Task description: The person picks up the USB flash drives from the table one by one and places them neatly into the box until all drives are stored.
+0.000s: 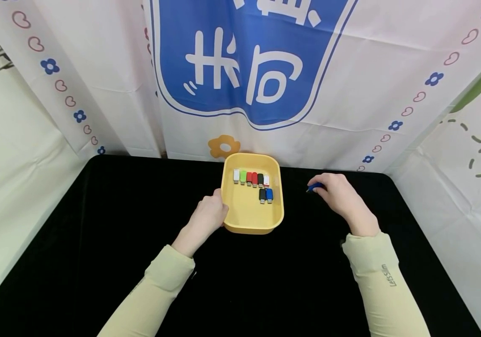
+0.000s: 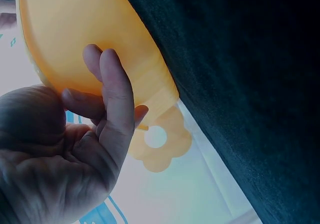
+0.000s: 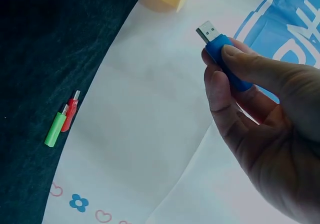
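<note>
A yellow plastic bin stands on the black table. My left hand holds its left side; the left wrist view shows the fingers against the outer wall, with the thumb near the rim. To the right of the bin, my right hand pinches a blue USB stick between thumb and fingers, its metal plug bare. Inside the bin several USB sticks lie in two rows: white, green, red, black and white-red ones behind, a black and a blue one in front.
In the right wrist view a green USB stick and a red USB stick lie side by side on the black tabletop. A white printed curtain hangs along the table's back edge, close behind the bin.
</note>
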A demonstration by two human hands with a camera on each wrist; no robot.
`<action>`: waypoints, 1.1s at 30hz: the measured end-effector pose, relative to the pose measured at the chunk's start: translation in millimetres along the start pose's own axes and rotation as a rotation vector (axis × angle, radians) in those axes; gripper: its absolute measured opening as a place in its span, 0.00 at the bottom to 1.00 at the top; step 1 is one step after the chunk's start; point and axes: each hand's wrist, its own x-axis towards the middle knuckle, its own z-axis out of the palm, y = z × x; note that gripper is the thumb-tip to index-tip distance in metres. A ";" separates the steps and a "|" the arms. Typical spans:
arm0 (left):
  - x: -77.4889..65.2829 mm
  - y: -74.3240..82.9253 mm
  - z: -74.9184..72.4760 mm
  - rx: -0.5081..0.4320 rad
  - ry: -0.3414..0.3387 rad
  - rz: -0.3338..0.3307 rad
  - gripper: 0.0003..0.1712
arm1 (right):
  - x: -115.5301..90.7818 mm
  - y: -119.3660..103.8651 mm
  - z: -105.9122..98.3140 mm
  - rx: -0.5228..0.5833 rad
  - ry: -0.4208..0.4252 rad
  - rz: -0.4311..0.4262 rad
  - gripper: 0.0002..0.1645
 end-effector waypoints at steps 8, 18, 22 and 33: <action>0.0 0.5 -0.2 0.012 0.000 -0.003 0.19 | 4.5 -14.1 -0.8 0.023 0.003 -0.007 0.11; 0.8 0.3 -0.5 0.003 -0.007 -0.009 0.20 | 13.1 -34.3 5.9 0.030 0.070 -0.045 0.06; 0.3 0.8 -0.9 0.015 -0.003 -0.009 0.20 | 16.8 -40.6 8.9 0.051 0.084 -0.067 0.05; -0.1 1.3 -0.1 0.028 0.010 0.000 0.21 | 26.4 -50.6 21.0 0.097 0.050 -0.079 0.12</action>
